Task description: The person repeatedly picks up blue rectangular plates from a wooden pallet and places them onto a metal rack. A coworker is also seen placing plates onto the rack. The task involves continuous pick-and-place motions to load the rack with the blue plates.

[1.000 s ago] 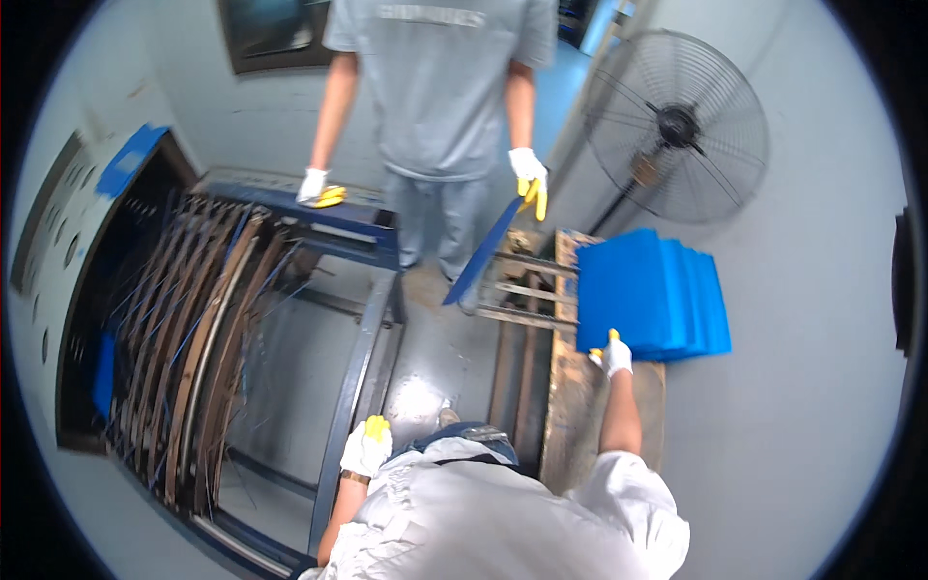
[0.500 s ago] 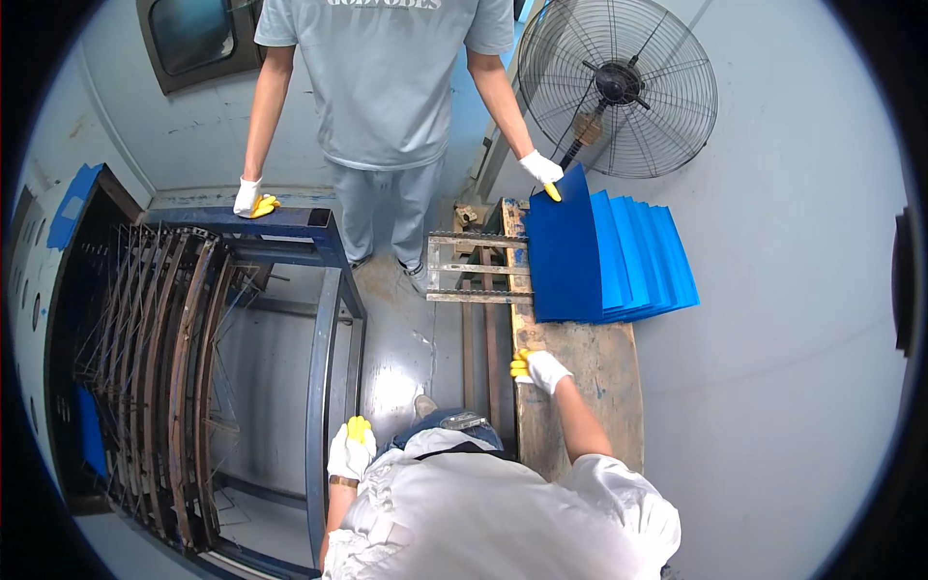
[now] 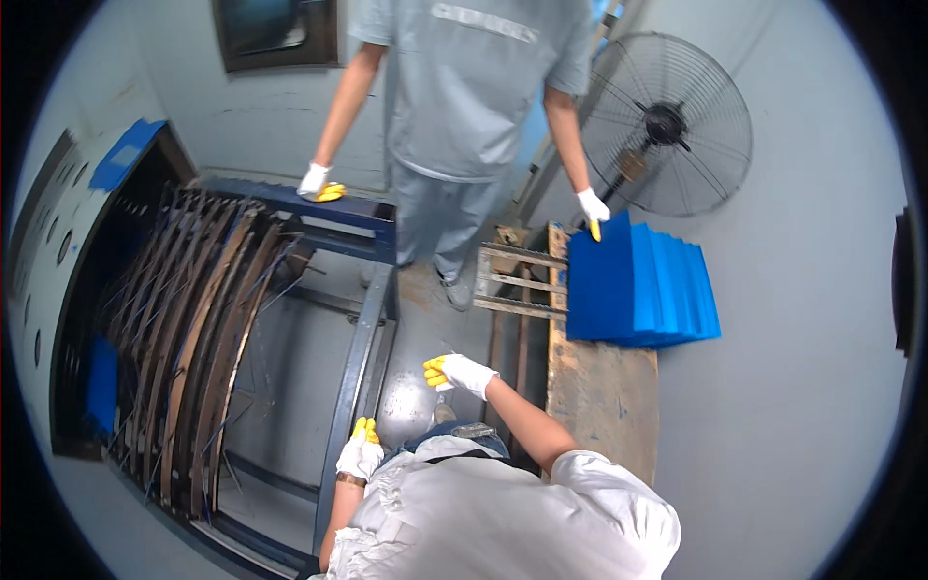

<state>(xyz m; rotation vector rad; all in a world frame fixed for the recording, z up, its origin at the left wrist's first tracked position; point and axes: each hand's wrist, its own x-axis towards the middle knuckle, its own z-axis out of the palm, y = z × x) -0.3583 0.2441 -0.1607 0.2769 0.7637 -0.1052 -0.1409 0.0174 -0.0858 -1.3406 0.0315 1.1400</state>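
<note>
Both my hands wear white gloves with yellow fingertips. My left hand is beside the side rail of the dark blue metal frame, its fingers stretched forward and holding nothing; whether it touches the rail I cannot tell. Over the floor between frame and bench hovers my right hand, empty, fingers loosely extended and pointing left. To its right, a stack of blue sheets stands on edge, fanned out, on the worn wooden bench.
A co-worker stands opposite, one gloved hand on the frame's far rail, the other on the blue sheets. Dark curved rack shelves fill the left. A metal bracket juts from the bench. A caged fan stands behind.
My right hand has left the bench edge and swung left over the floor. The view has shifted, moving the bench, frame and co-worker across the picture. My left hand stays by the frame.
</note>
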